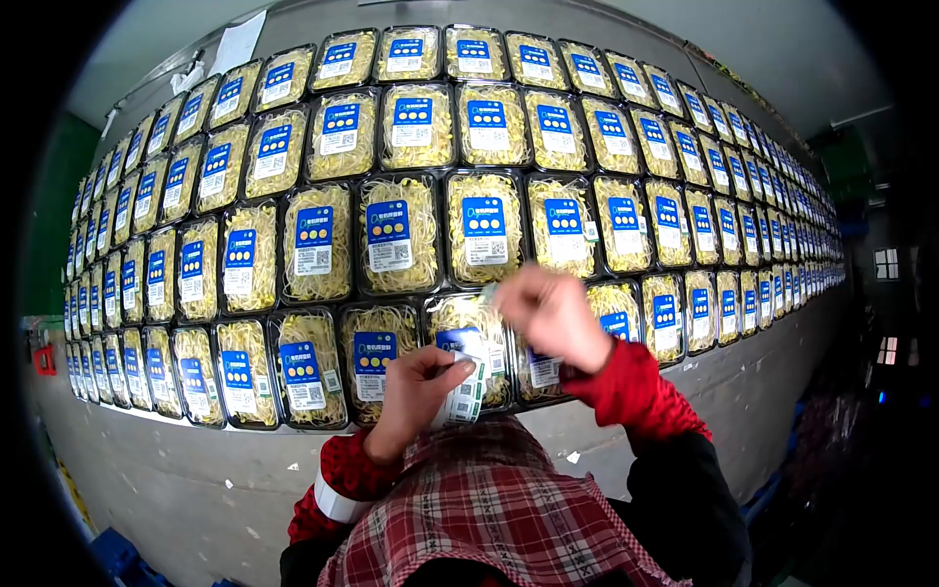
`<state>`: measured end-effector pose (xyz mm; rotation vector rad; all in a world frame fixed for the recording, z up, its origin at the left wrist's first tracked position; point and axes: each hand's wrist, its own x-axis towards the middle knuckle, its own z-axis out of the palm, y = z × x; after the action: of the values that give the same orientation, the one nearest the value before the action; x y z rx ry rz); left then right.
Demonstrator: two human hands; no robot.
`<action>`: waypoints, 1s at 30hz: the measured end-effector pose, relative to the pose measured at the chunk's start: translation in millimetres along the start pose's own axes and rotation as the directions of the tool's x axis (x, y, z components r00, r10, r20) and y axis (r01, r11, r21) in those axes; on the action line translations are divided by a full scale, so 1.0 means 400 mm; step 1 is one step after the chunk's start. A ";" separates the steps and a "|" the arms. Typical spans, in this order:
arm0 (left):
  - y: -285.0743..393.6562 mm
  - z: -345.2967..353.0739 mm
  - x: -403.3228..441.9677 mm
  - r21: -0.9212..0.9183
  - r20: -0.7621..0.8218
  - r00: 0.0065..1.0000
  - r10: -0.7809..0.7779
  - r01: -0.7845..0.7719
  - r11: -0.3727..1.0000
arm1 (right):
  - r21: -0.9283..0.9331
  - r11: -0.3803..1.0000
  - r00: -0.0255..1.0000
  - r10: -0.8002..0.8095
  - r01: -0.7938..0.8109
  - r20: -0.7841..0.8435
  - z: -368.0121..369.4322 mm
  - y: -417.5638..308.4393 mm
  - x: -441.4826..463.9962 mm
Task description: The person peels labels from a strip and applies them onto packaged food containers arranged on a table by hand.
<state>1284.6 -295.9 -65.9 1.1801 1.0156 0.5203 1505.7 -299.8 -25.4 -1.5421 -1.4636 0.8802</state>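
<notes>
My left hand [419,393] is closed on a sheet of small QR-code stickers [466,399], pinched under the thumb. The sheet covers part of a bean sprout tray [443,315] in the nearest row. My right hand [550,308] is raised over the trays, blurred by motion. Its fingers are pinched on a small pale sticker [489,293], in front of a blue-labelled sprout tray [484,227]. Some trays have a small extra sticker beside the blue label, such as the tray [311,367] left of my left hand.
Several long rows of black sprout trays [411,127] stand side by side on a metal table [147,440]. A white paper sheet [240,44] lies beyond the back row at the left. Blue crates [115,553] are on the floor at the lower left.
</notes>
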 end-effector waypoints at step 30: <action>0.021 -0.154 -0.053 -0.132 -0.263 0.965 -0.021 -0.014 0.991 | 0.011 0.999 0.769 -0.033 0.034 0.638 0.178 -0.112 0.097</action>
<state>1222.6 -278.5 -52.6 1.0071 1.1903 0.7457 1425.7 -254.7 -13.0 -1.2540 -1.9519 1.4827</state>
